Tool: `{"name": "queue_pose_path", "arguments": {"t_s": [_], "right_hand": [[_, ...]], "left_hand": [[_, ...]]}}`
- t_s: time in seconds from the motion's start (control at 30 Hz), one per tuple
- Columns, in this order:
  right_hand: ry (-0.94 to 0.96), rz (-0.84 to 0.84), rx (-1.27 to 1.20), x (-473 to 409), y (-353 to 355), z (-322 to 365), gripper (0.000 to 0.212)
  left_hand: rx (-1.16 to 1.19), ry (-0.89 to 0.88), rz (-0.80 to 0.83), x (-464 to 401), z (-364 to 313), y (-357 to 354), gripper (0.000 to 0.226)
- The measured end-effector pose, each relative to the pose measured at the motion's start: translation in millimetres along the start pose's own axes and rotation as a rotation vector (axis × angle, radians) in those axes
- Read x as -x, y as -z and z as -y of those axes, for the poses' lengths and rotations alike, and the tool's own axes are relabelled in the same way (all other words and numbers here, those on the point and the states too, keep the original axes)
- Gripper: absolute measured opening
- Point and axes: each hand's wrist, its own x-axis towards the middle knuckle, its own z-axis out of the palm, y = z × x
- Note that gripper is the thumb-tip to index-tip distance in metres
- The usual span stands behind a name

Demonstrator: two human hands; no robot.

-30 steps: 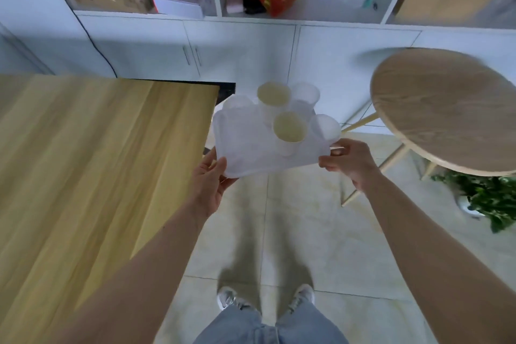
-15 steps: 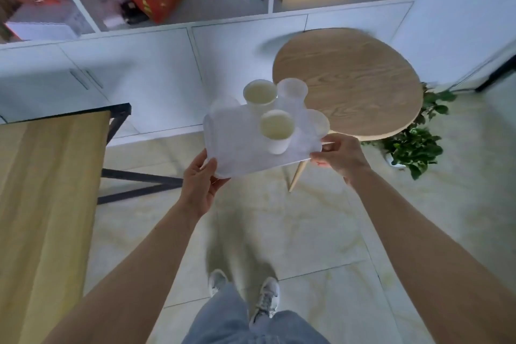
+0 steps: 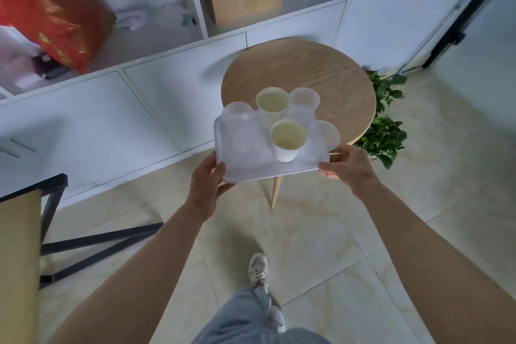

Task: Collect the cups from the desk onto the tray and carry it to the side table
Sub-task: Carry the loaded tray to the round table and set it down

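A pale translucent tray (image 3: 240,151) is held in the air, its far end over the near edge of the round wooden side table (image 3: 301,72). My left hand (image 3: 206,184) grips its near left corner, and my right hand (image 3: 346,165) grips its near right corner. Several cups stand upright on the tray's right half: two white paper cups (image 3: 287,142) (image 3: 272,103) and three translucent plastic ones (image 3: 303,103) (image 3: 324,137) (image 3: 237,112).
The wooden desk (image 3: 16,260) with its black metal frame lies at the lower left. White cabinets (image 3: 139,109) with open shelves run along the back. A green potted plant (image 3: 385,131) stands on the floor right of the side table. Tiled floor lies underfoot.
I have turned right and walked away from the desk. The side table has come to the centre of view, and the tray now reaches over its near edge. Both hands keep their grip.
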Motion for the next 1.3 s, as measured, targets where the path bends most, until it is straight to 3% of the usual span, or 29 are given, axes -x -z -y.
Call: {"name": "queue_pose_path", "arguments": {"t_s": [0.57, 1.03, 1.3], "right_hand": [[-0.055, -0.102, -0.022, -117.5, 61.1, 16.8, 0.044], [-0.022, 0.065, 0.088, -231.1, 171.2, 49.3, 0.052], [-0.043, 0.162, 0.113, -294.2, 176.3, 56.7, 0.056]], "left_hand": [[-0.052, 0.051, 0.051, -117.2, -27.9, -105.0, 0.035], [0.061, 0.076, -0.130, -152.6, -7.9, -230.6, 0.030], [0.099, 0.119, -0.226, -184.2, -8.3, -251.3, 0.031]]}}
